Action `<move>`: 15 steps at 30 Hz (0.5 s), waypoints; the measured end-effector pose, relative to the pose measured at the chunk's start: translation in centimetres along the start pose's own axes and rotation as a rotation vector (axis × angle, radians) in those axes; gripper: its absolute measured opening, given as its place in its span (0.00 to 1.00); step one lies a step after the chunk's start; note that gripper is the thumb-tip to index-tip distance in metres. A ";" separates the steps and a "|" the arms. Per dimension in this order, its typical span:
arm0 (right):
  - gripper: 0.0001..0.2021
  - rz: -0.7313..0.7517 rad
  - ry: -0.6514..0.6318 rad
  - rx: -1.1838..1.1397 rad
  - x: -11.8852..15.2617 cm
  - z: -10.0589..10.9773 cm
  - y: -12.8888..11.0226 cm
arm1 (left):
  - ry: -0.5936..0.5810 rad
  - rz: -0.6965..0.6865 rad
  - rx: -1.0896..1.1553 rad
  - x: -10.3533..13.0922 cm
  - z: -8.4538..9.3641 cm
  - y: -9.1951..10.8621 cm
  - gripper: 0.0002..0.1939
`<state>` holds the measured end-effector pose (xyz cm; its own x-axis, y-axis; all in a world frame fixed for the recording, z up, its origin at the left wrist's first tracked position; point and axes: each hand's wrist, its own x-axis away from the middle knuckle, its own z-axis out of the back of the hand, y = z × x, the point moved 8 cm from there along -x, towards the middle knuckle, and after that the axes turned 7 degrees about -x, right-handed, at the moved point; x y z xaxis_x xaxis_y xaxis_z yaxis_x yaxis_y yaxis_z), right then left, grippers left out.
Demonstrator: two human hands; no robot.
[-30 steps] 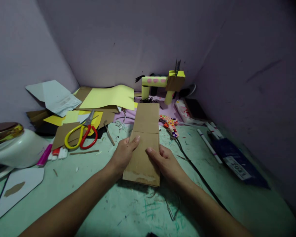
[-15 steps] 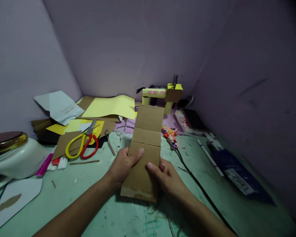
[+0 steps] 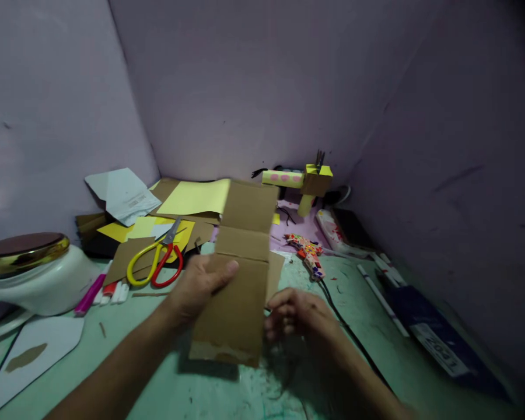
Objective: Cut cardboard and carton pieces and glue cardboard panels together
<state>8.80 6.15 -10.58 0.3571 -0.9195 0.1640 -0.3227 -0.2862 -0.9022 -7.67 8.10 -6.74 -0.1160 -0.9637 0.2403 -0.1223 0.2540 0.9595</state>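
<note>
A long brown piece of cardboard (image 3: 234, 303) with crosswise creases is held up tilted above the table. My left hand (image 3: 196, 286) grips its left edge, thumb on the front face and fingers behind. Behind its right edge a lighter cardboard flap (image 3: 275, 274) shows. My right hand (image 3: 295, 315) is at the lower end of that flap, fingers curled in and slightly blurred; whether they pinch the flap is unclear. A flower-patterned glue gun (image 3: 306, 251) with a black cord lies beyond my right hand.
Scissors (image 3: 160, 262) with yellow and red handles lie on paper scraps at left, near markers (image 3: 90, 296) and a white pot-like object (image 3: 48, 280). A yellow paper animal figure (image 3: 284, 178) stands at the back. A blue packet (image 3: 441, 344) and white sticks (image 3: 382, 300) lie at right.
My right hand has come off the cardboard's front and moved to its right edge, fingers curled. The cardboard has shifted left in view with my left hand, and a flap now shows behind it.
</note>
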 end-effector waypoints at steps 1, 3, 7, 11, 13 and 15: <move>0.26 0.045 0.105 0.032 -0.2 1.7 -0.9 | 0.087 0.000 -0.011 0.3 2.0 0.8 0.21; 0.24 0.148 0.365 0.236 -0.2 5.5 -3.1 | 0.211 0.053 -0.020 0.7 5.5 1.5 0.20; 0.22 0.116 0.476 0.657 -1.1 7.9 -4.6 | 0.309 0.119 0.000 0.8 8.9 1.0 0.19; 0.26 -0.003 0.445 1.126 -2.6 4.7 -4.5 | 0.297 0.199 0.029 0.6 7.5 -0.8 0.21; 0.32 -0.031 0.418 1.256 -3.4 2.4 -4.1 | 0.266 0.187 0.040 0.5 6.4 -1.2 0.22; 0.36 -0.015 0.432 1.261 -4.0 1.0 -3.6 | 0.227 0.177 0.053 0.3 5.6 -1.6 0.23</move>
<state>9.44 11.13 -8.44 -0.0266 -0.9966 0.0780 0.7888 -0.0689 -0.6107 -13.01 7.84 -9.03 0.0826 -0.8961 0.4362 -0.1715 0.4184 0.8919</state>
